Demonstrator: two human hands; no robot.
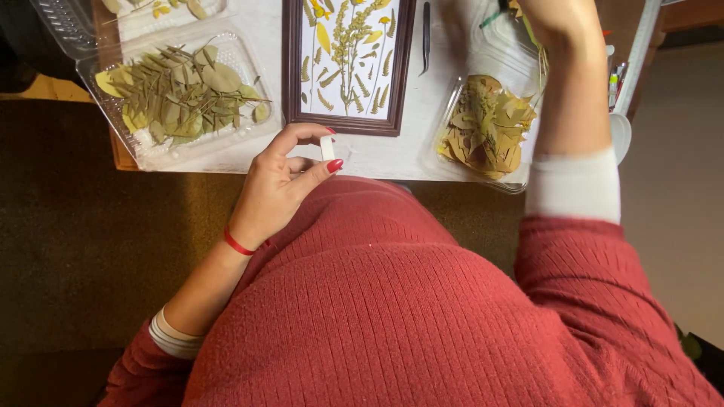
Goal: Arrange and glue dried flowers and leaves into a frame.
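The ribbed red knitted sweater point(392, 316) fills the foreground, above it the left hand point(283, 185) pinches a small white stick point(327, 148) beside the dark wooden frame of pressed flowers point(348, 64), which it might smudge, while the right hand point(554, 19), its grip unclear, could scatter the clear plastic tray of brown dried leaves point(486, 128).

small white oblong piece point(326, 148), upright, pinched just below the dark frame's lower edge

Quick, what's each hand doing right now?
Left hand: closed on a small white piece, pinched in its fingertips.
Right hand: mostly out of view at the top edge; cannot tell.
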